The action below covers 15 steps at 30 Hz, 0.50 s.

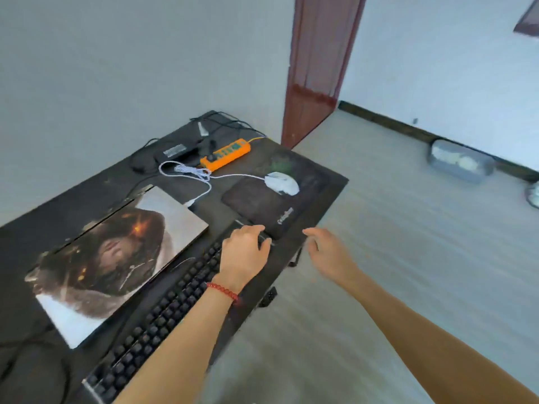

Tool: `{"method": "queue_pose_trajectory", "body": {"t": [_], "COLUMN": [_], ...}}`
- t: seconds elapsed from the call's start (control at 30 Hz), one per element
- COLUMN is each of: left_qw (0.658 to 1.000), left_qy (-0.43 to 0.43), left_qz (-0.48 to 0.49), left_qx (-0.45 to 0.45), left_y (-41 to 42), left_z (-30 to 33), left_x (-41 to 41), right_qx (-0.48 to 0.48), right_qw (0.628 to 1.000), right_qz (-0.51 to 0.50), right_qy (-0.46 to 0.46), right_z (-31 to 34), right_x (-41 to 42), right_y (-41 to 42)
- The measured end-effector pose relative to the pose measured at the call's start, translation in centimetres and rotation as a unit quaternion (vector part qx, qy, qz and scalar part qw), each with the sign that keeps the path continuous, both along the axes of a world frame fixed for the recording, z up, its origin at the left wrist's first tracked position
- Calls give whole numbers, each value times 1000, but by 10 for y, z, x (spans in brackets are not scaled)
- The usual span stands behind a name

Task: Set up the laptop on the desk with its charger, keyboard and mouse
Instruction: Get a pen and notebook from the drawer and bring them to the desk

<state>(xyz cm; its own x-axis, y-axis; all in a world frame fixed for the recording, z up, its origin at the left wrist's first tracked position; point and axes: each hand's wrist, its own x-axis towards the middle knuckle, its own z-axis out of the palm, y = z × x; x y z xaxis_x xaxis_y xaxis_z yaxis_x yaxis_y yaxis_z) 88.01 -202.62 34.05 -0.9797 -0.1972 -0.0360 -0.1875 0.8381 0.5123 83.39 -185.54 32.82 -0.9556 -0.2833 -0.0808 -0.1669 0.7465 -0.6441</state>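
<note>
A closed laptop (116,258) with a picture on its lid lies on the dark desk (329,182). In front of it runs a black keyboard (163,313). My left hand (243,252) grips the keyboard's right end, fingers curled over its corner. My right hand (326,252) hovers just off the desk's right edge, fingers apart and holding nothing. A white mouse (281,183) rests on a dark mouse pad (262,205), its white cable (189,176) looping towards the laptop. A black charger brick (178,151) lies at the back beside an orange power strip (226,154).
Black cables (227,123) tangle at the desk's far corner by the wall. A dark red door frame (318,68) stands behind the desk. On the floor to the right, a clear container (460,160) sits against the skirting.
</note>
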Motion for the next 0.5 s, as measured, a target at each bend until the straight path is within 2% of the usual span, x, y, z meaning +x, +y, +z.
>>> {"method": "queue_pose_trajectory", "body": {"t": [0.27, 0.5], "left_qw": [977, 934], "left_qy": [32, 11], "left_qz": [-211, -356], "left_qx": [20, 15], "left_y": [313, 533], "left_z": [34, 24], "left_x": [-131, -215], "right_qx": [23, 16], "right_qw": [976, 931], "right_qz": [-217, -365], "right_qy": [6, -7], "right_z": [37, 30], "right_x": [-45, -87], "right_y": [323, 535]}}
